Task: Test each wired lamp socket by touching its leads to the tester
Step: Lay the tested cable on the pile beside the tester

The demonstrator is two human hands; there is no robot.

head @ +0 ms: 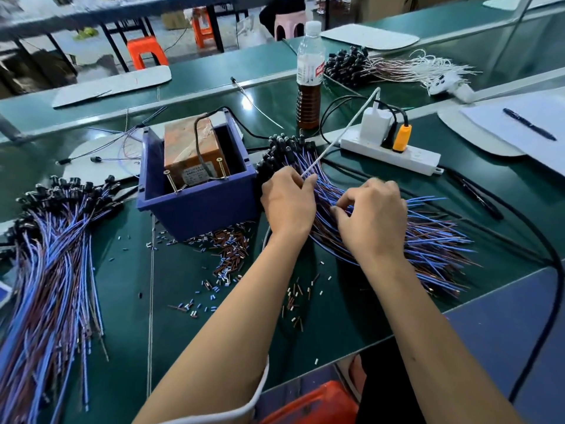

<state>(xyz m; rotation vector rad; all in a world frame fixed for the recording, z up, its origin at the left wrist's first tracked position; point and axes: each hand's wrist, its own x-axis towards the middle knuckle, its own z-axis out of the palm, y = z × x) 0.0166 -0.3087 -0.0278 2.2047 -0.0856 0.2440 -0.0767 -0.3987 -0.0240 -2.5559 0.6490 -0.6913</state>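
Step in hand, as judged: one wired socket is being picked out of the untested pile (pixel 382 228), i.e. the blue and brown leads fanned under both hands w/ black sockets (pixel 284 148) bunched just beyond the left grip. Nothing is at the tester (pixel 195 166) yet; it sits in a blue box just left of the left grip.

Next move prob. calls for one lead pair to be separated cleanly, lifted w/o dragging neighbours, and its bare ends carried left to the two upright screws on the tester.

Left hand (pixel 289 203): palm down on the leads, fingers curled around a few near the socket end. Right hand (pixel 374 215): palm down, fingertips bent and pinching into the wires.

A second pile (pixel 55 240) lies on the tabletop (pixel 171 280) well left of both grips, and cut insulation bits (pixel 226 252) are scattered near the wrists.
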